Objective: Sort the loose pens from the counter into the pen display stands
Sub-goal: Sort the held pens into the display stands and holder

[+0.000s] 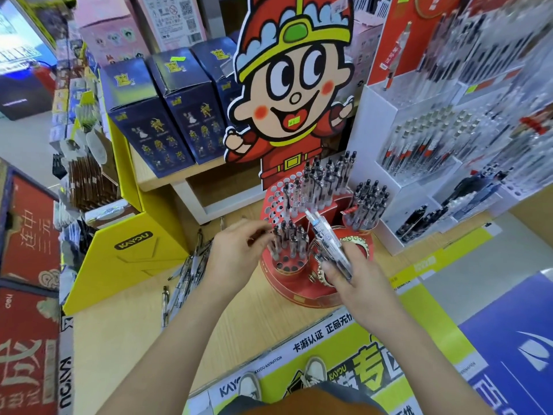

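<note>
Loose pens (185, 274): scattered on the wooden counter (119, 339), toward its left edge beside the yellow box (131, 256).
Left hand (236, 253): fingers curled at the pens standing in the front-left cup; whether they pinch one cannot be told.
Red display stand (287, 283): mid-counter, partly filled.
Right hand (356, 283): clamped round a bundle of pens (329, 238), over the front-right cup.
White tiered stand (377, 121): counter's right side, stocked.

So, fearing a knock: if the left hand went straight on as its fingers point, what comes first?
Probably the upright pens in the near-left cup of the red stand, just beyond the left hand.
</note>
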Tool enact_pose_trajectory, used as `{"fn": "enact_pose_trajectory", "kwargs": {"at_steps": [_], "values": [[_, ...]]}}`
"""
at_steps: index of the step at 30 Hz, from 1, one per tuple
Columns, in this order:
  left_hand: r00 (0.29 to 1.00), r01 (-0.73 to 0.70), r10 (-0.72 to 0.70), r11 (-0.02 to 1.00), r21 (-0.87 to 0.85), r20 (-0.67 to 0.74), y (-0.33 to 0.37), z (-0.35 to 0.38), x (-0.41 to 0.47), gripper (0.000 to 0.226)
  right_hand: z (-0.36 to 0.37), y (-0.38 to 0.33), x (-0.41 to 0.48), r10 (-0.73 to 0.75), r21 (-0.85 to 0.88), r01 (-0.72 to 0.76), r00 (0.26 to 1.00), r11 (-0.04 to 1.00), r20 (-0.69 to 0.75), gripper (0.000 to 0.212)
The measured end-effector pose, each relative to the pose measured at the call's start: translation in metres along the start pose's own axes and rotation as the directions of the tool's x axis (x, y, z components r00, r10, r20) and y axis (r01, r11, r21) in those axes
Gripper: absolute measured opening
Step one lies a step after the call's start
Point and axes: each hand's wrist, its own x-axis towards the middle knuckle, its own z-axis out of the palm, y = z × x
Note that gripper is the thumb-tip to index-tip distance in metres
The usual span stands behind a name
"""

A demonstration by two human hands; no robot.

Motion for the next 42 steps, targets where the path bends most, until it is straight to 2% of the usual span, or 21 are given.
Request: {"fn": "enact_pose_trajectory", "kwargs": {"at_steps": [2, 6, 8, 13, 16, 21, 25, 27, 29, 30, 33, 35, 39, 42], "values": [[1.000, 0.020, -0.020, 1.000, -0.010, -0.003, 0.002, 0.000, 0.002, 0.014, 0.001, 0.004, -0.001, -0.005, 0.021, 0.005, 1.000, 1.000, -0.025, 0.012], [0.998, -0.041, 0.042, 0.999, -0.010, 0.050, 0.007, 0.000, 0.004, 0.012, 0.003, 0.009, -0.003, 0.010, 0.098, -0.006, 0.999, 0.995, -0.046, 0.008], [0.998, -0.003, 0.005, 0.999, -0.034, 0.057, 0.006, -0.002, 0.005, 0.012, 0.005, 0.011, -0.004, 0.015, 0.105, -0.011, 0.999, 0.994, -0.039, 0.007], [0.990, 0.062, -0.052, 0.996, -0.069, 0.134, 0.006, -0.002, 0.003, 0.013, 0.013, 0.012, -0.007, -0.005, 0.065, 0.008, 0.999, 0.998, -0.054, 0.010], [0.987, 0.116, -0.103, 0.988, -0.104, 0.122, 0.005, 0.000, 0.002, 0.012, 0.016, 0.008, -0.009, -0.039, 0.012, 0.039, 0.998, 0.999, -0.045, 0.013], [0.983, 0.116, -0.105, 0.991, -0.068, 0.149, 0.009, -0.001, 0.005, 0.010, 0.019, 0.004, -0.010, -0.050, -0.015, 0.050, 0.998, 0.999, -0.034, 0.018], [0.966, 0.184, -0.168, 0.981, -0.064, 0.198, 0.008, -0.005, 0.004, 0.025, 0.019, -0.001, -0.012, -0.040, -0.044, 0.040, 0.999, 0.998, -0.001, 0.020], [0.975, 0.188, -0.180, 0.981, -0.049, 0.132, 0.013, -0.011, 0.000, 0.033, 0.019, -0.003, -0.013, -0.046, -0.069, 0.047, 0.999, 0.996, 0.017, 0.019], [0.980, 0.199, -0.195, 0.967, -0.158, 0.037, 0.028, -0.019, -0.005, 0.028, 0.018, -0.006, -0.014, -0.060, -0.109, 0.063, 0.998, 0.992, 0.030, 0.018], [0.976, 0.220, -0.212, 0.939, -0.266, 0.059, 0.037, -0.023, -0.008, 0.025, 0.018, -0.008, -0.015, -0.071, -0.125, 0.075, 0.997, 0.989, 0.033, 0.019], [0.926, 0.350, -0.212, 0.795, -0.495, 0.313, 0.060, -0.024, -0.015, 0.039, 0.018, -0.013, -0.014, -0.080, -0.148, 0.084, 0.996, 0.985, 0.031, 0.024], [0.895, 0.422, -0.233, 0.717, -0.554, 0.381, 0.066, -0.020, -0.018, 0.050, 0.018, -0.017, -0.014, -0.068, -0.141, 0.071, 0.997, 0.988, 0.025, 0.026], [0.899, 0.433, -0.266, 0.660, -0.615, 0.347, 0.065, -0.016, -0.017, 0.056, 0.015, -0.024, -0.013, -0.020, 0.059, 0.016, 0.998, 0.998, 0.060, 0.019], [0.902, 0.418, -0.235, 0.682, -0.600, 0.362, 0.065, -0.017, -0.015, 0.055, 0.012, -0.028, -0.015, 0.042, 0.377, -0.104, 0.985, 0.920, 0.167, 0.011]]}}
